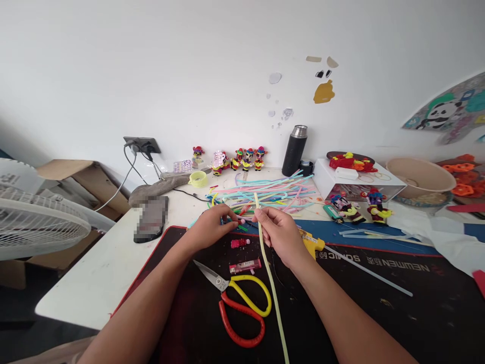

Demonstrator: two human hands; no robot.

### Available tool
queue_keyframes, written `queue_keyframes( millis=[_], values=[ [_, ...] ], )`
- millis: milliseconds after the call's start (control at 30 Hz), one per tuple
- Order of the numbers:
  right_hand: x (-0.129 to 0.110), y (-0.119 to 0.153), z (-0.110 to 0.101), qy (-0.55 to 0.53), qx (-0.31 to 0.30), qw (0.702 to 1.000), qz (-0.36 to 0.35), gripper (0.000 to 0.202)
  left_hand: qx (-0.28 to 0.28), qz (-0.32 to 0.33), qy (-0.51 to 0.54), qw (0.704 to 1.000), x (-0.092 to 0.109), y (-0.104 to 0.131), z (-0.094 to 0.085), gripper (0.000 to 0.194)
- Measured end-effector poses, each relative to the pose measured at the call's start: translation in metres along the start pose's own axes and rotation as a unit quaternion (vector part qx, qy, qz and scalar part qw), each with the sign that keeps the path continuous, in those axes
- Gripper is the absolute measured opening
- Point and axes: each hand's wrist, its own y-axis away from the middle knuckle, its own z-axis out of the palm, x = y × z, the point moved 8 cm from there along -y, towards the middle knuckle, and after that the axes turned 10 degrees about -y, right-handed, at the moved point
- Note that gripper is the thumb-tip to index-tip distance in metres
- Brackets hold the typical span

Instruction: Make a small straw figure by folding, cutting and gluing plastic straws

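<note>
Between the thumb and fingers of my right hand (279,233) is a pale yellow pipe cleaner (270,273); its short end points up and its long tail runs down over the mat. Left of it, my left hand (212,227) is curled, with thumb and fingertips close together by small coloured bits; what they pinch is mostly hidden. Just below lie a small pink fuzzy piece (239,243) and a pink lighter (245,266). Nearer to me rest scissors (235,298) with one yellow and one red handle, blades slightly apart.
Behind my hands spreads a pile of pastel pipe cleaners (273,191). Small figures (248,159) and a black thermos (295,151) stand by the wall. A yellow glue gun (312,244) lies beside my right wrist. At left are a phone (151,218) and a fan (45,220).
</note>
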Motion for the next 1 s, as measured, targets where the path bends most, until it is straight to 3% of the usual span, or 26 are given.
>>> queue_keyframes(
  millis=[133, 300, 400, 467, 533, 667, 833, 1000],
  values=[
    [-0.004, -0.002, -0.007, -0.016, 0.020, 1.000, -0.010, 0.047, 0.089, -0.085, 0.175, 0.977, -0.021, -0.002, -0.027, 0.027],
    [-0.010, -0.005, -0.023, -0.061, 0.063, 0.996, -0.014, 0.049, 0.222, -0.131, 0.402, 0.879, -0.050, 0.003, -0.059, 0.037],
    [-0.014, -0.007, -0.032, -0.105, 0.094, 0.990, -0.022, 0.050, 0.280, -0.156, 0.474, 0.820, -0.067, 0.007, -0.069, 0.032],
    [-0.015, -0.007, -0.035, -0.123, 0.103, 0.987, -0.028, 0.051, 0.307, -0.162, 0.491, 0.799, -0.073, 0.009, -0.072, 0.028],
    [-0.013, -0.007, -0.032, -0.116, 0.094, 0.988, -0.026, 0.053, 0.296, -0.156, 0.491, 0.804, -0.070, 0.006, -0.068, 0.027],
    [-0.004, -0.003, -0.011, -0.001, 0.019, 1.000, -0.005, 0.054, 0.212, -0.142, 0.487, 0.835, -0.051, -0.003, -0.042, 0.037],
    [-0.015, 0.006, 0.009, 0.175, -0.036, 0.979, -0.098, 0.046, 0.121, -0.144, 0.472, 0.861, -0.030, -0.004, -0.012, 0.038],
    [-0.014, 0.009, 0.019, 0.240, -0.072, 0.960, -0.124, 0.042, 0.054, -0.107, 0.419, 0.900, -0.008, -0.002, 0.000, 0.037]
  ],
)
